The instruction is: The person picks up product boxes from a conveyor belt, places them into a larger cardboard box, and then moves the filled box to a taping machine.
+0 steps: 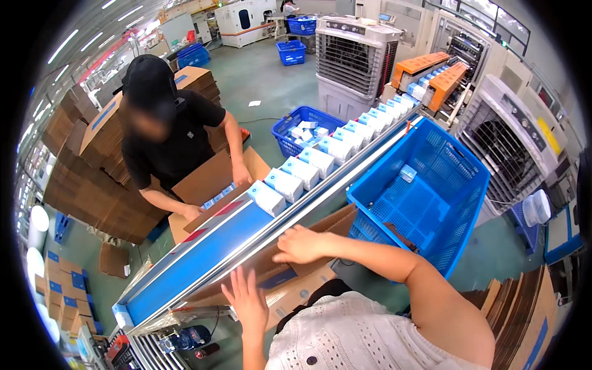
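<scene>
My left hand (248, 300) is empty, its fingers spread, over the near side of an open cardboard carton (302, 292) in front of my body. Above the carton's far flap, my right hand (301, 245) hangs with loosely bent fingers, and I see nothing in it. Just beyond both hands a blue conveyor belt (203, 256) runs diagonally from lower left to upper right. A row of white-and-blue packs (267, 197) stands on it, the nearest one a little beyond my right hand. Neither hand touches a pack.
Across the belt a co-worker's hands reach into another carton (206, 179) holding packs. A large blue crate (425, 185) with one small box stands at my right. Behind the belt is a blue basket (308, 132) of packs. Flattened cardboard (524, 320) is stacked lower right.
</scene>
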Demonstrator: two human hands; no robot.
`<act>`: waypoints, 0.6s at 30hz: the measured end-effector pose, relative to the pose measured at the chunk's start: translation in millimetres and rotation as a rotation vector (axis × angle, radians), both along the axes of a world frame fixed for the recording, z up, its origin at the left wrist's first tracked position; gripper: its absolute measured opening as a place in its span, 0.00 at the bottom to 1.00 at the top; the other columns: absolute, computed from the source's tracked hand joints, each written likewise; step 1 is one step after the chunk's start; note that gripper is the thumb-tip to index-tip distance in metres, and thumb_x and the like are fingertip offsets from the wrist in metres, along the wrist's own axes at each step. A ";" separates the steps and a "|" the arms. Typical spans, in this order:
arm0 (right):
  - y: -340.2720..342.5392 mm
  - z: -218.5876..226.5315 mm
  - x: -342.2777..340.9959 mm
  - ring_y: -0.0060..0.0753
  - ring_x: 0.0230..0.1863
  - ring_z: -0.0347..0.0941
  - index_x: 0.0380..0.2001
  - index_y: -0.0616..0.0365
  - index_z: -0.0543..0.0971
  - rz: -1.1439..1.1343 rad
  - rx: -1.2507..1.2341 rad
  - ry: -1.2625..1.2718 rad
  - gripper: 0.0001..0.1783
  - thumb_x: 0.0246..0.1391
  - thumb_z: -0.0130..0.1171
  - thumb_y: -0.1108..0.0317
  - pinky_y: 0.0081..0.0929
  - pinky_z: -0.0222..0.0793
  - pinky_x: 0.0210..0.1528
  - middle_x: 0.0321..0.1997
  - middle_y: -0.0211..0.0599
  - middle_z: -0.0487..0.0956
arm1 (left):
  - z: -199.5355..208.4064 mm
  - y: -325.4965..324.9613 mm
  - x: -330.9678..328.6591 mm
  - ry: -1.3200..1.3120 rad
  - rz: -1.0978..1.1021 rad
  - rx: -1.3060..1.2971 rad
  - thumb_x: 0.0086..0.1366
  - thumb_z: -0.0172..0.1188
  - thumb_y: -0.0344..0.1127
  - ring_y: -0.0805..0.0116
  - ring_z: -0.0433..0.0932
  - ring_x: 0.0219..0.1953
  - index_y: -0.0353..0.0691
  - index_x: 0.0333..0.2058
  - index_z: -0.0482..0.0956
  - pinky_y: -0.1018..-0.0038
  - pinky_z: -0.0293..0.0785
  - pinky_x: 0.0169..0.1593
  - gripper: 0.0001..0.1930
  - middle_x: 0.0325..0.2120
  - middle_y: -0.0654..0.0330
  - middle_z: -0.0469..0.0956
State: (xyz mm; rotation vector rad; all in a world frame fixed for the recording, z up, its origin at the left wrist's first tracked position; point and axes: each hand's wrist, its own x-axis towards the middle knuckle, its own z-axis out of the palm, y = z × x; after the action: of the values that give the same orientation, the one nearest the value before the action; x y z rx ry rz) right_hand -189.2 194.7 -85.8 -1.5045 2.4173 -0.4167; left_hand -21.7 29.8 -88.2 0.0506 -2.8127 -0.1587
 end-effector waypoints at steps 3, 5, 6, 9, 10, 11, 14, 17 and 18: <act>-8.1 -3.3 -35.4 0.52 0.41 0.70 0.31 0.63 0.71 -0.046 -0.031 -0.211 0.24 0.56 0.40 0.49 0.44 0.65 0.41 0.39 0.49 0.72 | 7.1 15.5 26.8 -0.089 -0.030 0.035 0.48 0.56 0.28 0.53 0.61 0.53 0.40 0.43 0.68 0.53 0.47 0.57 0.20 0.47 0.54 0.67; -16.1 -19.7 -40.9 0.50 0.35 0.72 0.26 0.61 0.72 0.008 -0.111 0.024 0.21 0.54 0.43 0.52 0.40 0.68 0.35 0.34 0.45 0.74 | 9.7 23.6 38.8 -0.201 -0.007 0.144 0.47 0.56 0.28 0.55 0.68 0.45 0.40 0.37 0.71 0.58 0.57 0.51 0.14 0.38 0.56 0.72; -17.6 -18.9 -38.2 0.49 0.34 0.72 0.25 0.60 0.72 0.115 -0.163 0.049 0.20 0.53 0.45 0.52 0.40 0.68 0.34 0.32 0.45 0.74 | 9.3 27.5 44.8 -0.255 0.006 0.209 0.47 0.56 0.28 0.55 0.71 0.41 0.40 0.34 0.73 0.61 0.61 0.47 0.12 0.34 0.56 0.74; -22.3 -16.9 -25.6 0.47 0.28 0.73 0.21 0.58 0.72 0.408 -0.323 0.234 0.10 0.44 0.53 0.62 0.40 0.68 0.29 0.26 0.42 0.75 | 11.2 23.0 61.7 -0.300 0.054 0.204 0.47 0.57 0.30 0.56 0.74 0.30 0.41 0.29 0.75 0.65 0.68 0.35 0.07 0.24 0.57 0.76; -20.4 -17.3 -26.8 0.46 0.28 0.73 0.22 0.58 0.72 0.380 -0.319 0.227 0.07 0.41 0.53 0.66 0.40 0.68 0.29 0.25 0.42 0.75 | 6.9 12.2 67.9 -0.309 0.075 0.129 0.47 0.58 0.31 0.56 0.75 0.25 0.43 0.28 0.76 0.65 0.69 0.30 0.07 0.21 0.55 0.75; -18.6 -18.7 -28.2 0.46 0.28 0.73 0.22 0.58 0.72 0.351 -0.315 0.219 0.05 0.39 0.53 0.69 0.40 0.67 0.28 0.24 0.41 0.75 | 5.1 3.1 76.7 -0.357 0.140 0.108 0.47 0.59 0.32 0.57 0.75 0.25 0.44 0.29 0.76 0.65 0.69 0.30 0.07 0.21 0.56 0.76; -28.1 -14.0 -34.6 0.46 0.28 0.73 0.23 0.58 0.72 0.258 -0.301 0.178 0.06 0.35 0.52 0.73 0.40 0.67 0.28 0.23 0.42 0.74 | 25.7 2.3 78.9 -0.379 0.108 0.086 0.47 0.59 0.32 0.57 0.75 0.25 0.45 0.28 0.77 0.65 0.69 0.29 0.07 0.20 0.55 0.76; -48.6 10.4 -36.6 0.47 0.28 0.72 0.26 0.57 0.70 0.353 -0.295 0.207 0.07 0.37 0.51 0.73 0.40 0.67 0.27 0.26 0.42 0.73 | 66.5 46.2 54.7 -0.527 -0.081 0.029 0.47 0.58 0.33 0.58 0.75 0.22 0.46 0.27 0.77 0.66 0.69 0.26 0.06 0.19 0.57 0.75; -58.2 21.8 -30.1 0.47 0.27 0.72 0.27 0.58 0.70 0.354 -0.404 0.210 0.08 0.37 0.51 0.73 0.40 0.67 0.27 0.26 0.43 0.73 | 66.8 55.2 52.3 -0.546 -0.208 -0.010 0.49 0.56 0.34 0.60 0.75 0.21 0.46 0.28 0.77 0.67 0.69 0.25 0.06 0.18 0.57 0.75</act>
State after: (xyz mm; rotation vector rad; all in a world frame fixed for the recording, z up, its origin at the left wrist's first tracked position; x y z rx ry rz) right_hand -219.3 136.5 -64.0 -2.2001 2.2318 -0.7314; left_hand 30.7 85.0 -21.4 -0.2379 -3.3601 -0.2045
